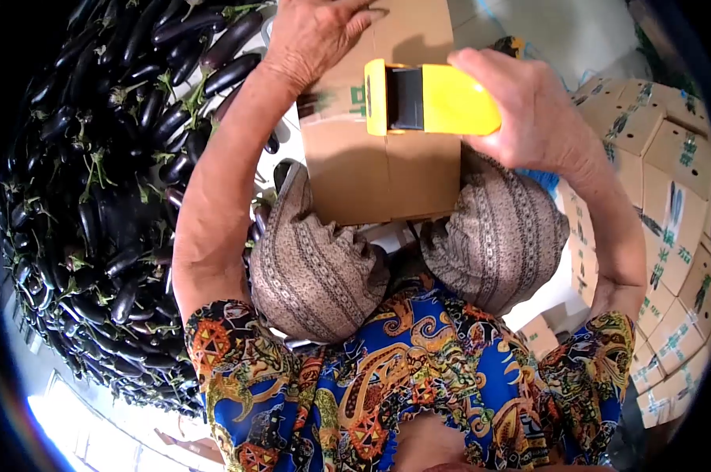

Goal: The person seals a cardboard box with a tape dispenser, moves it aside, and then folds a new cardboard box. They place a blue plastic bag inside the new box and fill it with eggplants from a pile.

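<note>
A closed cardboard box [347,173] with green printing stands between my knees, its centre seam running away from me. Over its top, my right hand [532,106] grips a yellow tape dispenser [461,102] that has a dark section near its left end. I cannot make out whether any tape from it touches the box. My left hand [320,35] lies at the box's far left edge, with its thumb stretched out to the right. Its other fingers are partly cut off by the top of the view.
A large heap of eggplants [96,197] fills the left side. Stacked cardboard boxes [670,204] with green printing stand at the right. My knees, in patterned trousers [316,267], flank the near end of the box.
</note>
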The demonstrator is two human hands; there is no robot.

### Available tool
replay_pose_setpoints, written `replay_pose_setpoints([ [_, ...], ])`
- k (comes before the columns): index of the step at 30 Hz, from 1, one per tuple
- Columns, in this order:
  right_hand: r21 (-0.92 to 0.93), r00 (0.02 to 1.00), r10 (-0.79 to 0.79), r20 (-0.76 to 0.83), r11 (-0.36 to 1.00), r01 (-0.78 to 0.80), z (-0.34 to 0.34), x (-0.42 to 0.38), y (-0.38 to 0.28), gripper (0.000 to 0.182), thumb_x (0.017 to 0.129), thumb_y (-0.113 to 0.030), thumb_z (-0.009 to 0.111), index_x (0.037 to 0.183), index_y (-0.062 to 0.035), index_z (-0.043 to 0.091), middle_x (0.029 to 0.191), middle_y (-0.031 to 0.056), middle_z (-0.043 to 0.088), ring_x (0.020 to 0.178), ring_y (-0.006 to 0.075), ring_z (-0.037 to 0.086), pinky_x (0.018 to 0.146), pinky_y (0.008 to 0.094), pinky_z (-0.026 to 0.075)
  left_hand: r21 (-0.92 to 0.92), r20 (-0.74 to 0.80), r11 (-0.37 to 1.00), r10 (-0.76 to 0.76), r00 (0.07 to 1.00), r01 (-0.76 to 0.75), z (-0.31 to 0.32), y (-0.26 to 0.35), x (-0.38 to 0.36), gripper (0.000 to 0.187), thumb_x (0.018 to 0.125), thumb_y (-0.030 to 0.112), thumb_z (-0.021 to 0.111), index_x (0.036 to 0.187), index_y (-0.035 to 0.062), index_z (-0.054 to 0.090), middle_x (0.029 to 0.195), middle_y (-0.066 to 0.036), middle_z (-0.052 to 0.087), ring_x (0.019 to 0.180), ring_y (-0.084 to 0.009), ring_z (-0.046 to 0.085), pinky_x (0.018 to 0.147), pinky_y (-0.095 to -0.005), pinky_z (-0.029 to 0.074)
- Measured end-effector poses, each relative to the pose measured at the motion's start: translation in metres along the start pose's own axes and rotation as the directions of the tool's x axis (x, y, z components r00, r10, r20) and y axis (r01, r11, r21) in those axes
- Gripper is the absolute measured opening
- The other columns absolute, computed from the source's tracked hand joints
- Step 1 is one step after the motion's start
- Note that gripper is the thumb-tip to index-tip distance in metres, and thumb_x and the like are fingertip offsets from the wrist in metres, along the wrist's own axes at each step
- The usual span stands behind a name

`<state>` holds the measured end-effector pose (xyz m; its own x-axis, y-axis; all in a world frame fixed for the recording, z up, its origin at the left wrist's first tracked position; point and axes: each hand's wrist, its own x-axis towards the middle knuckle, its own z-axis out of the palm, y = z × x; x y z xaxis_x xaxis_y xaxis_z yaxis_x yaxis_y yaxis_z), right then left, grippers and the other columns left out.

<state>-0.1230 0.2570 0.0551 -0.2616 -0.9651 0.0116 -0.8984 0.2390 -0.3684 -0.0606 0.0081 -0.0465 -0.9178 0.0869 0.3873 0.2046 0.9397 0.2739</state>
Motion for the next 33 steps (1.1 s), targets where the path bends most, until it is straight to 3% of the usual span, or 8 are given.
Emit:
replay_pose_setpoints([
  [4,0.015,1.000,-0.014,0.011,1.000,0.013,0.002,-0.004,0.001,0.061,0.066,-0.013,0.078,0.119,-0.0013,0.052,0.097,0.0190,0.062,0.082,0.0399,0.063,0.070,0.0415,0.052,0.016,0.000,1.000,0.003,1.000,-0.003,-0.001,0.002,0.000,0.036,0.091,0.034,0.059,0.120,0.0138,0.064,0.092,-0.010,0.056,0.089,-0.0268,0.053,0.082,-0.0403,0.040],
  [9,0.003,1.000,0.016,0.003,1.000,-0.016,0.002,-0.006,-0.002,0.059,0.064,-0.014,0.077,0.117,-0.0044,0.052,0.090,0.0187,0.064,0.082,0.0380,0.064,0.070,0.0430,0.052,0.019,0.062,0.999,-0.034,0.997,0.033,-0.006,0.007,0.000,0.035,0.091,0.031,0.060,0.121,0.0147,0.062,0.096,-0.011,0.055,0.093,-0.0280,0.052,0.083,-0.0414,0.040],
  [16,0.019,0.999,0.038,-0.008,0.999,-0.038,0.004,-0.007,0.004,0.061,0.064,-0.014,0.077,0.119,-0.0057,0.052,0.088,0.0191,0.064,0.082,0.0387,0.064,0.069,0.0438,0.052,0.039,-0.024,0.999,0.038,0.999,-0.037,0.002,0.001,-0.001,0.036,0.091,0.032,0.060,0.122,0.0148,0.062,0.099,-0.011,0.057,0.094,-0.0287,0.053,0.086,-0.0421,0.040],
  [26,-0.011,0.994,0.053,0.098,0.999,-0.052,-0.007,-0.012,0.007,0.055,0.065,-0.017,0.077,0.111,-0.0064,0.051,0.086,0.0163,0.063,0.078,0.0363,0.065,0.066,0.0427,0.052,0.038,0.007,0.999,-0.030,1.000,0.030,0.001,0.003,-0.001,0.038,0.090,0.035,0.060,0.124,0.0172,0.062,0.098,-0.012,0.056,0.091,-0.0293,0.052,0.082,-0.0455,0.040],
  [28,-0.003,0.995,0.042,0.086,0.999,-0.042,-0.003,-0.019,0.013,0.054,0.066,-0.018,0.077,0.111,-0.0060,0.051,0.087,0.0160,0.063,0.078,0.0360,0.064,0.066,0.0424,0.052,0.055,-0.101,0.997,0.065,0.993,-0.059,0.008,-0.003,0.000,0.035,0.091,0.033,0.061,0.125,0.0230,0.063,0.103,-0.007,0.063,0.092,-0.0252,0.061,0.080,-0.0389,0.048],
  [31,0.050,0.986,0.114,0.123,0.991,-0.121,-0.001,-0.038,0.030,0.054,0.068,-0.019,0.078,0.113,-0.0049,0.051,0.091,0.0178,0.063,0.083,0.0369,0.064,0.070,0.0416,0.053,0.080,-0.096,0.995,0.062,0.993,-0.055,0.011,-0.003,-0.002,0.033,0.092,0.032,0.061,0.124,0.0228,0.064,0.102,-0.006,0.063,0.092,-0.0248,0.059,0.081,-0.0387,0.047],
  [33,0.038,0.995,0.071,0.073,0.997,-0.074,0.003,-0.052,0.043,0.054,0.069,-0.019,0.078,0.114,-0.0039,0.051,0.094,0.0190,0.064,0.086,0.0383,0.064,0.073,0.0414,0.053,0.077,-0.109,0.996,0.063,0.992,-0.055,0.010,-0.003,-0.002,0.034,0.092,0.032,0.060,0.124,0.0225,0.064,0.101,-0.006,0.062,0.091,-0.0254,0.059,0.081,-0.0387,0.047],
])
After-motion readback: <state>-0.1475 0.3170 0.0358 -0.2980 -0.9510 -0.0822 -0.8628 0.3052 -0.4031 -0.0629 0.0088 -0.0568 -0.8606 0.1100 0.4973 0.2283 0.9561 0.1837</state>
